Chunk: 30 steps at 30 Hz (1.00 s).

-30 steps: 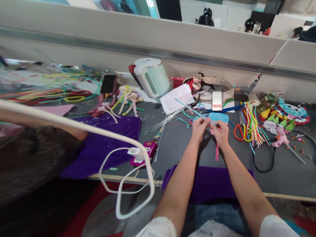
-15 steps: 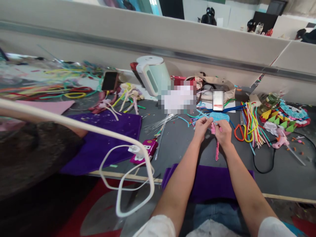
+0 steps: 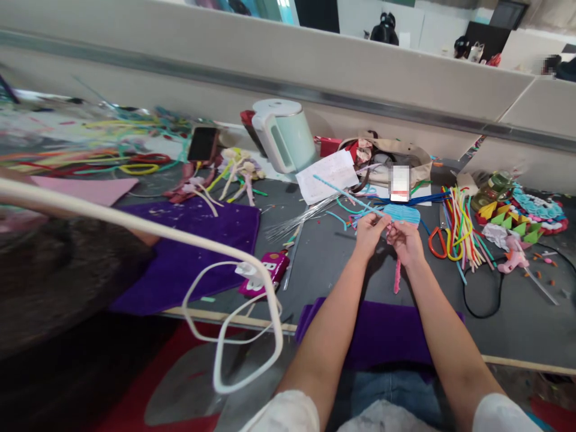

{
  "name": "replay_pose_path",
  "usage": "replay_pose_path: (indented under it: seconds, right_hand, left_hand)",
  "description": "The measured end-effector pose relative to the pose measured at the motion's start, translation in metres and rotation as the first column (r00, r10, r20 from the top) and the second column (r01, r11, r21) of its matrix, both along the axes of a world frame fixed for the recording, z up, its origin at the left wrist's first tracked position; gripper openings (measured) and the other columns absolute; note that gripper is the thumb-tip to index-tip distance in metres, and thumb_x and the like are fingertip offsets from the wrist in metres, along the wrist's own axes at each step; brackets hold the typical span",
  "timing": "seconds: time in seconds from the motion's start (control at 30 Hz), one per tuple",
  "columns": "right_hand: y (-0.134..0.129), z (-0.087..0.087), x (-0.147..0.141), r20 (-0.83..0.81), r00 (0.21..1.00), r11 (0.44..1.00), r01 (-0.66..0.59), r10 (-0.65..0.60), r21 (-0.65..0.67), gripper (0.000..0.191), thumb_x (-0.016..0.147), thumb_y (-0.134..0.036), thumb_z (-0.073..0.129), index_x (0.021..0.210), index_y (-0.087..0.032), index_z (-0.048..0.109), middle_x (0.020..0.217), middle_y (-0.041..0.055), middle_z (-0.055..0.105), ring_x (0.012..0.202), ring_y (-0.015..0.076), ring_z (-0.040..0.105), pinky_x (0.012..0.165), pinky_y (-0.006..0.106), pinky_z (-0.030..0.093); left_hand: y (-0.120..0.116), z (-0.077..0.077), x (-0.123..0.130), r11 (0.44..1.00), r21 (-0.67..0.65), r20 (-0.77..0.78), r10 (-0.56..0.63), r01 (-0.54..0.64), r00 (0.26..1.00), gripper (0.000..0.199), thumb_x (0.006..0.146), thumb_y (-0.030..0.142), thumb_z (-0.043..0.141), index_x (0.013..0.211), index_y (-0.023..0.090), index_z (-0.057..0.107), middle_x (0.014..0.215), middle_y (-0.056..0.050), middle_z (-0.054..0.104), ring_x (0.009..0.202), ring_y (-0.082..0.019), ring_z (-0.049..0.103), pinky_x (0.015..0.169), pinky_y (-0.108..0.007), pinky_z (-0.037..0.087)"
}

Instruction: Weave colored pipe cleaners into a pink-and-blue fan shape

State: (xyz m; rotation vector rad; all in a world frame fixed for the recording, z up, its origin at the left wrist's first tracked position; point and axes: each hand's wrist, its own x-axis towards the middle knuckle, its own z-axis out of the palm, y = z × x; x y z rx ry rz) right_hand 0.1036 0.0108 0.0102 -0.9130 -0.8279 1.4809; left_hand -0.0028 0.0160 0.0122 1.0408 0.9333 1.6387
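My left hand [image 3: 372, 237] is closed in a pinch, with a long light-blue pipe cleaner [image 3: 344, 192] sticking out from its fingertips to the upper left. Close beside it, the fingers of my right hand [image 3: 407, 241] are pinched at the pink pipe cleaner, just touching the left fingertips. The lower end of this fuzzy pink pipe cleaner [image 3: 396, 277] hangs below my right hand. Exactly how blue and pink meet between the fingers is hidden. Just beyond the hands lies a flat light-blue bundle [image 3: 405, 213], with loose blue pieces around it.
Orange-handled scissors [image 3: 436, 242] and colourful pipe cleaners [image 3: 463, 225] lie to the right, near a pink glue gun [image 3: 513, 255]. A kettle [image 3: 290, 135], paper sheet [image 3: 326, 174] and wires [image 3: 299, 219] are at back left. A white cable [image 3: 270, 300] crosses the left foreground, beside another person.
The light-blue pipe cleaner now points up and left from my left hand. My right hand has turned, its fingers showing more, and the pink piece between the hands is more covered.
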Motion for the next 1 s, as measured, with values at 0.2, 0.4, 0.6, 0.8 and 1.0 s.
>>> replay_pose_path:
  seconds: [0.2, 0.4, 0.6, 0.8, 1.0]
  right_hand:
    - [-0.004, 0.003, 0.006, 0.254, 0.929, 0.921, 0.171, -0.268, 0.349, 0.017, 0.076, -0.034, 0.068, 0.07, -0.02, 0.06, 0.062, -0.002, 0.061, 0.06, 0.0123, 0.056, 0.062, 0.026, 0.047]
    - [-0.006, 0.001, 0.017, 0.578, 0.487, 0.601, -0.128, -0.655, 0.789, 0.017, 0.09, -0.029, 0.054, 0.08, -0.021, 0.065, 0.075, 0.0048, 0.067, 0.074, 0.0178, 0.059, 0.073, 0.033, 0.046]
    - [-0.006, -0.001, 0.017, 0.61, 0.47, 0.604, -0.185, -0.639, 0.775, 0.015, 0.089, -0.026, 0.055, 0.08, -0.021, 0.066, 0.078, 0.0055, 0.069, 0.077, 0.0187, 0.06, 0.076, 0.034, 0.046]
    - [-0.006, 0.003, 0.007, 0.318, 0.926, 0.926, 0.078, -0.205, 0.37, 0.013, 0.077, -0.033, 0.068, 0.074, -0.02, 0.066, 0.064, 0.0004, 0.065, 0.061, 0.014, 0.058, 0.064, 0.028, 0.047]
    - [0.002, 0.001, 0.005, 0.011, 0.999, 0.998, -0.037, 0.036, 0.056, 0.021, 0.067, -0.034, 0.074, 0.064, -0.019, 0.059, 0.054, -0.002, 0.059, 0.049, 0.0108, 0.052, 0.05, 0.024, 0.042]
  left_hand:
    - [0.0, -0.001, 0.001, 0.998, -0.05, -0.02, -0.028, 0.027, 0.999, 0.038, 0.069, 0.048, 0.077, 0.062, 0.014, 0.061, 0.059, 0.0, 0.059, 0.055, -0.01, 0.052, 0.056, -0.023, 0.042]
    - [0.0, 0.0, -0.001, 0.991, -0.077, 0.081, -0.102, 0.109, 0.991, 0.043, 0.069, 0.05, 0.077, 0.058, 0.015, 0.054, 0.054, 0.003, 0.053, 0.049, -0.007, 0.046, 0.053, -0.022, 0.039]
    - [0.002, -0.002, -0.003, 0.988, -0.096, 0.125, -0.11, 0.123, 0.986, 0.042, 0.065, 0.046, 0.08, 0.057, 0.015, 0.053, 0.053, 0.003, 0.053, 0.049, -0.007, 0.047, 0.053, -0.022, 0.039]
    - [0.001, 0.0, -0.002, 1.0, -0.03, 0.1, -0.007, 0.01, 0.995, 0.036, 0.063, 0.044, 0.082, 0.062, 0.015, 0.062, 0.059, 0.001, 0.059, 0.056, -0.01, 0.052, 0.06, -0.024, 0.043]
    - [-0.001, 0.003, -0.001, 1.0, 0.02, 0.049, 0.008, -0.009, 0.999, 0.034, 0.064, 0.044, 0.082, 0.063, 0.015, 0.065, 0.064, -0.001, 0.061, 0.062, -0.011, 0.054, 0.061, -0.024, 0.043]
